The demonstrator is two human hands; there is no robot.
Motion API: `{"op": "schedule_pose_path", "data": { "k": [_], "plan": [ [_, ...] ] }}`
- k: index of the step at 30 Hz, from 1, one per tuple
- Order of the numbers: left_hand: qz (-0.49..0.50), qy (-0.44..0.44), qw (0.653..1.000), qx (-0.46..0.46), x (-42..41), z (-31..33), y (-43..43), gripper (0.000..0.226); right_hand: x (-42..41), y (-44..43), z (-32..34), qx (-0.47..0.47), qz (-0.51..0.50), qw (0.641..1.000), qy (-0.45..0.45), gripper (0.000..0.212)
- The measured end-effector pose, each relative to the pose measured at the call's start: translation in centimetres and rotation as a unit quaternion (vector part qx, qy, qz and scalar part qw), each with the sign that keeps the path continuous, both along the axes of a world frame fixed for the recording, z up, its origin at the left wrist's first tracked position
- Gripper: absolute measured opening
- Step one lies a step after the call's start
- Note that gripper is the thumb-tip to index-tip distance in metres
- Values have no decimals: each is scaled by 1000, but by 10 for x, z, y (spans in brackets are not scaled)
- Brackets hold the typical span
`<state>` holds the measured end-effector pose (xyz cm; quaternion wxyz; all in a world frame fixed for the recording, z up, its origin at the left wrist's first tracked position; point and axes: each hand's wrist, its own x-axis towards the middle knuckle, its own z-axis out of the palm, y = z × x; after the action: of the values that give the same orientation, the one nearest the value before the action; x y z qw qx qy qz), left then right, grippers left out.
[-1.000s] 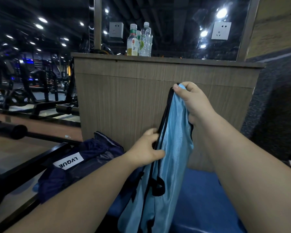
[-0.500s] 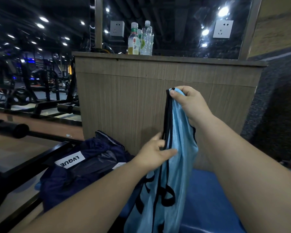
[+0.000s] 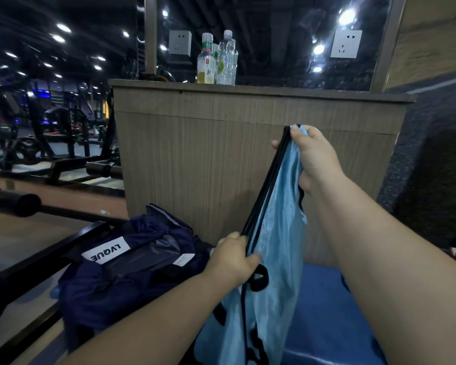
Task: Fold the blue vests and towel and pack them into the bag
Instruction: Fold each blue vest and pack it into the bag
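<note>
**Between both hands, a blue vest (image 3: 277, 233) stretched by its black-trimmed edge**

Out in front of the person, the light blue vest hangs with its gathered black edging pulled into a slanted line. It runs from the raised right hand (image 3: 313, 156) down to the lower left hand (image 3: 232, 259). The right hand's fingers (image 3: 296, 133) are curled round the top of the vest, thumb pressed on the trim. The left hand's fingers (image 3: 253, 256) pinch the black edge further down, thumb on the near side. Below that grip the fabric falls loose, showing black printed marks, and runs off the bottom of the view.

Just left of the vest lies the crumpled navy bag (image 3: 132, 280), bearing a white label (image 3: 106, 252) that reads LVQUE. A blue surface (image 3: 321, 312) lies under the vest's right side. Behind both rises a wood-panelled worktop (image 3: 248, 154) with plastic bottles (image 3: 216, 61) standing close together on top. Two white sockets (image 3: 179, 43) sit on the dark reflective panel above. Gym machines (image 3: 50, 133) stand far left.
</note>
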<state>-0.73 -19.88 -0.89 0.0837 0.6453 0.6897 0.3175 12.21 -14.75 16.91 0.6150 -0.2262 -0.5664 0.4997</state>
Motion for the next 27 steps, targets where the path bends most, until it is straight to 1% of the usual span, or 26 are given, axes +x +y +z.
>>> {"op": "schedule_pose_path", "data": {
  "k": [2, 3, 5, 7, 8, 9, 10, 11, 12, 14, 15, 16, 17, 18, 19, 20, 21, 23, 25, 27],
  "plan": [
    [3, -29, 999, 42, -5, 2, 0, 32, 1, 0, 0, -15, -2, 999, 42, 14],
    [3, -37, 998, 59, -7, 4, 0, 29, 1, 1, -1, -19, -9, 999, 46, 16],
    [4, -39, 996, 78, -12, 8, -1, 27, 2, 2, -1, -7, -35, 999, 9, 19],
    [8, -38, 995, 87, -18, 11, -1, 34, 5, 1, -2, 47, -78, 991, -93, 19],
    [10, -37, 995, 89, -21, 13, -1, 39, 7, 0, -3, 89, -96, 977, -166, 19],
    [14, -35, 995, 90, -24, 16, -1, 42, 9, -1, -4, 136, -106, 954, -245, 21],
    [20, -33, 995, 92, -27, 19, -1, 43, 10, -3, -5, 177, -109, 922, -328, 26],
    [26, -30, 995, 96, -30, 23, -2, 43, 10, -6, -6, 206, -109, 882, -411, 34],
    [31, -26, 994, 101, -32, 27, -2, 42, 9, -8, -7, 224, -110, 833, -495, 43],
    [31, -15, 993, 111, -33, 35, -5, 37, 3, -14, -11, 235, -100, 717, -649, 63],
    [25, -11, 993, 115, -34, 38, -6, 33, -1, -16, -15, 231, -92, 663, -706, 73],
    [18, -9, 993, 117, -34, 41, -7, 30, -5, -15, -19, 224, -81, 620, -748, 79],
    [11, -8, 993, 117, -34, 44, -7, 26, -9, -14, -23, 221, -76, 585, -777, 78],
    [4, -8, 993, 115, -35, 46, -8, 24, -12, -13, -29, 225, -78, 562, -792, 67],
    [-4, -8, 993, 114, -36, 47, -7, 22, -13, -12, -33, 235, -86, 548, -798, 51],
    [-12, -8, 994, 112, -37, 48, -7, 20, -14, -11, -36, 245, -94, 545, -796, 36],
    [-19, -10, 994, 110, -37, 49, -7, 17, -14, -12, -37, 248, -99, 550, -792, 27],
    [-28, -16, 994, 108, -38, 50, -7, 10, -15, -11, -38, 249, -100, 565, -780, 22],
    [-30, -20, 994, 106, -40, 51, -7, 15, -17, -11, -36, 262, -99, 577, -767, 17],
    [-32, -43, 994, 96, -42, 53, -7, 19, -18, -9, -34, 269, -98, 593, -753, 7]
  ]
}}
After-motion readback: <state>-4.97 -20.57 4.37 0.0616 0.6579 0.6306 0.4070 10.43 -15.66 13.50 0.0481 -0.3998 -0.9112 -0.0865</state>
